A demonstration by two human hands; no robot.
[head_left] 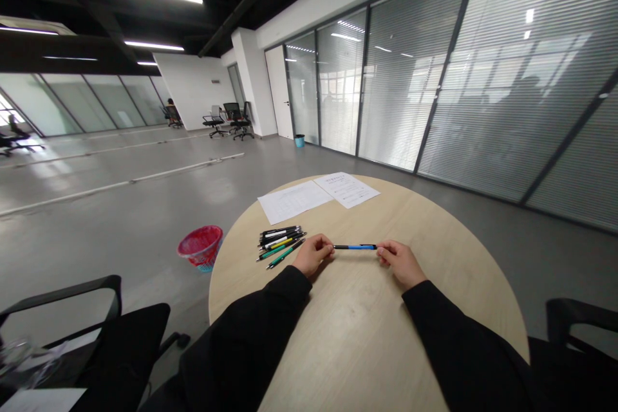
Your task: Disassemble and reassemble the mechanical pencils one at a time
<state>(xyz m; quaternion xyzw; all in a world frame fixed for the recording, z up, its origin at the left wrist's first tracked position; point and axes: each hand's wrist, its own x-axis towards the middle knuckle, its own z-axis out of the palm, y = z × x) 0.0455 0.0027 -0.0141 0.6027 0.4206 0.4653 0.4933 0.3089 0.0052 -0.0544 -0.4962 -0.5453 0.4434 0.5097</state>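
Observation:
A blue and black pen (356, 247) lies level between my two hands, just above or on the round wooden table. My left hand (313, 255) pinches its dark end. At the other end, the one with the clip, the fingers of my right hand (400, 262) are closed on it. Just left of my left hand, several pens (280, 243) lie side by side in a loose pile, with black, white, yellow and green barrels. Whether the blue pen touches the tabletop, I cannot tell.
Two printed paper sheets (294, 201) overlap at the far side of the round table (434, 225). A red-lined wastebasket (200, 246) stands on the floor to the left. Black chairs flank me, the left one (120, 341) carrying papers and clear plastic. Glass partitions with blinds run along the right.

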